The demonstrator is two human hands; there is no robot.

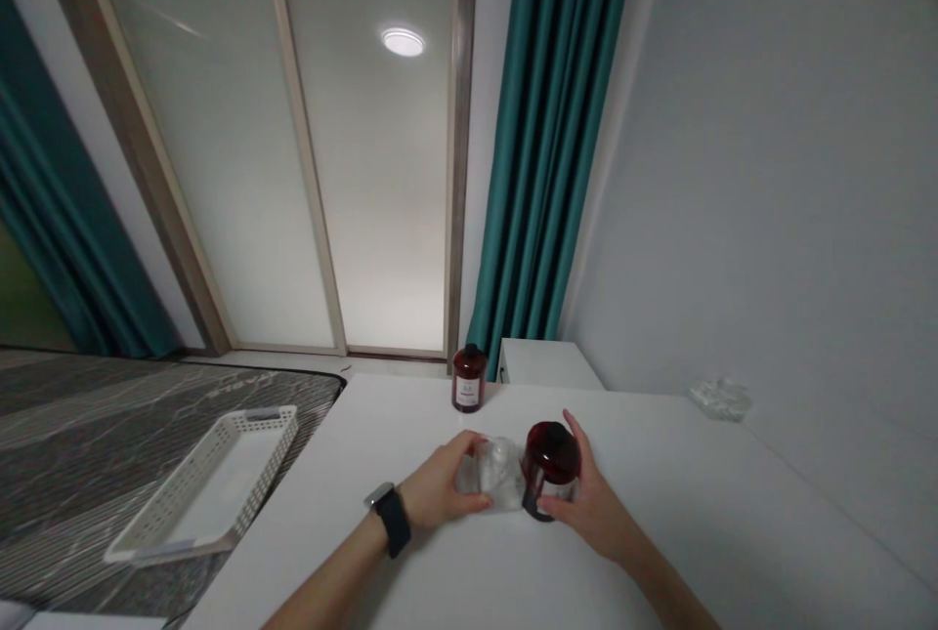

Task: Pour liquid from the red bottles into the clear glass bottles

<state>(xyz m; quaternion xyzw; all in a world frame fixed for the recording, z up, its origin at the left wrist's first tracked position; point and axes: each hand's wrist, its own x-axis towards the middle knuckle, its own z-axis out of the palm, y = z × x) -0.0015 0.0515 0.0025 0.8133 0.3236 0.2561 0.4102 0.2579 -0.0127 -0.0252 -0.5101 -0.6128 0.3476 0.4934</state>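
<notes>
On the white table, my right hand (592, 513) is wrapped round a dark red bottle (551, 459) with a black top and a pale label. My left hand (448, 482) grips a clear, crumpled plastic piece (501, 472) between thumb and fingers, just left of that bottle. Its exact kind cannot be made out. A dark watch sits on my left wrist. Farther back on the table stands a second dark red bottle (468, 379), upright, with a black cap and a white label; neither hand touches it.
A white perforated basket (275, 459) lies left of the table (432, 581), over a grey striped surface. Crumpled clear plastic (721, 399) rests at the table's back right by the wall. A white cabinet (549, 363) stands behind the table, near the green curtain (553, 142).
</notes>
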